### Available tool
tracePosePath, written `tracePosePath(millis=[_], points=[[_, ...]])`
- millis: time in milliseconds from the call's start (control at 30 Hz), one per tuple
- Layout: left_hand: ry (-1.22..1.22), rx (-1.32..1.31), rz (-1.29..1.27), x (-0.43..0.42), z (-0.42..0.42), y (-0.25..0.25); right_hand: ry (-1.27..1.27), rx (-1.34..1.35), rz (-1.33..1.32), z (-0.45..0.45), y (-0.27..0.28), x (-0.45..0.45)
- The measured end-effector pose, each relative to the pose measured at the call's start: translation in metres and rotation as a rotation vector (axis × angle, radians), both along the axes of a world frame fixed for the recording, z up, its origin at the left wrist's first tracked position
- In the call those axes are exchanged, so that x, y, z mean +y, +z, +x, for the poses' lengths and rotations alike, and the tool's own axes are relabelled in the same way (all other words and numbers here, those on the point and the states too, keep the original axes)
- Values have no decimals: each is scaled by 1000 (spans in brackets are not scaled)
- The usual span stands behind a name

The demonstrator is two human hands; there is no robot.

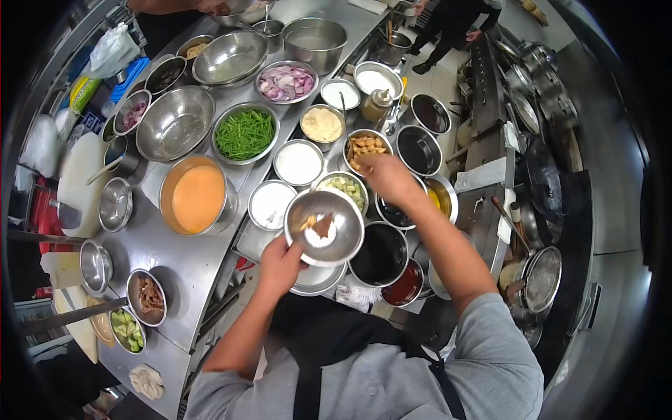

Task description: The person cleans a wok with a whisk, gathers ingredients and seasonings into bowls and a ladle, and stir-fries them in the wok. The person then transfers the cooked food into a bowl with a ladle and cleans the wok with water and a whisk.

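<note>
My left hand (281,266) grips the rim of a small steel bowl (343,255), thumb over the near left edge. Inside lie white powder, a brown powder (323,225) and a small yellowish clump. My right hand (386,178) reaches over the near edge of a bowl of brown chunky pieces (365,145). Its fingers look curled together and slightly blurred; whatever they hold, if anything, is hidden. A thin utensil handle (343,102) leans at that bowl's far left. Just beyond the held bowl sits a bowl of pale green diced pieces (348,187), partly covered by it.
White-powder bowls (299,162), green beans (245,134), sliced onions (287,82) and a pot of orange liquid (199,197) crowd the left. Dark-liquid containers (379,253) stand at right, near a squeeze bottle (376,105). Stoves (486,87) line the far right; another person (455,24) stands beyond.
</note>
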State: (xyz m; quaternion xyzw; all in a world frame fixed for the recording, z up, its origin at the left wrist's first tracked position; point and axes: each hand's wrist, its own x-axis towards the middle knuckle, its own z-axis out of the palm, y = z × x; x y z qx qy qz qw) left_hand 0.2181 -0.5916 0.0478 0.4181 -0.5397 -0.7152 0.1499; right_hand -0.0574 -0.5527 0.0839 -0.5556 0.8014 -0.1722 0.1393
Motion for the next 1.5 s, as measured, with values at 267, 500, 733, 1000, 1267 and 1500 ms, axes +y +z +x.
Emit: tracePosePath(millis=[267, 500, 733, 1000, 1267, 1500], points=[[37, -91, 92, 12, 73, -19, 78, 119, 250, 51, -65, 0], [38, -147, -55, 9, 59, -27, -50, 102, 199, 68, -71, -5], [40, -149, -75, 9, 59, -25, -49, 143, 122, 63, -86, -6], [55, -60, -63, 8, 50, -41, -196, -102, -202, 43, -73, 13], [-228, 37, -71, 31, -4, 2, -125, -207, -288, 105, 44, 101], [-706, 151, -263, 119, -52, 33, -691, 93, -650, 158, 113, 350]])
